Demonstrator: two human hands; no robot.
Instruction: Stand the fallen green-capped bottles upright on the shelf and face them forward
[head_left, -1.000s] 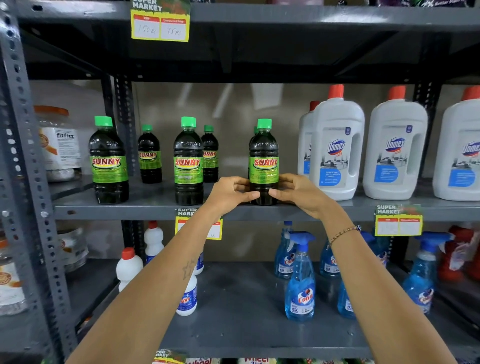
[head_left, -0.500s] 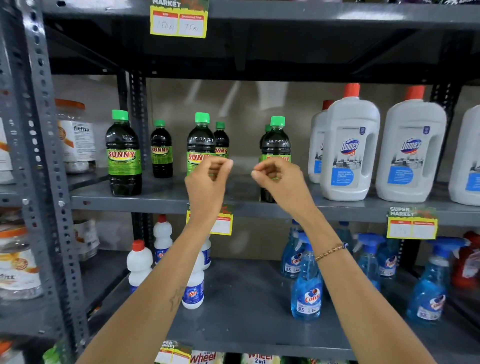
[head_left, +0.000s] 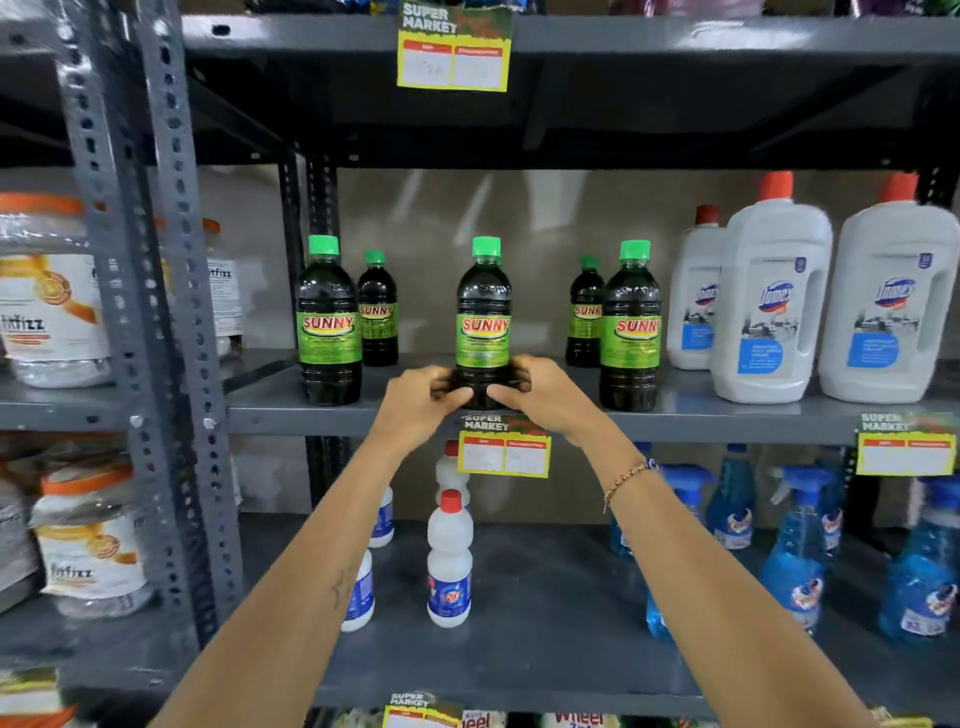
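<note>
Several dark green-capped bottles with green SUNNY labels stand upright on the grey middle shelf. The middle front bottle faces forward; my left hand and my right hand grip its base from either side. Another front bottle stands to the left and one to the right, both with labels forward. Two smaller-looking bottles stand farther back. No bottle lies on its side in view.
White red-capped Domex jugs fill the shelf's right end. Below are small white bottles and blue spray bottles. A grey perforated upright separates jars at left. Price tags hang on the shelf edges.
My hands left the right front bottle, lifted clear, then closed on the base of the middle front bottle. The view moved closer and shifted left.
</note>
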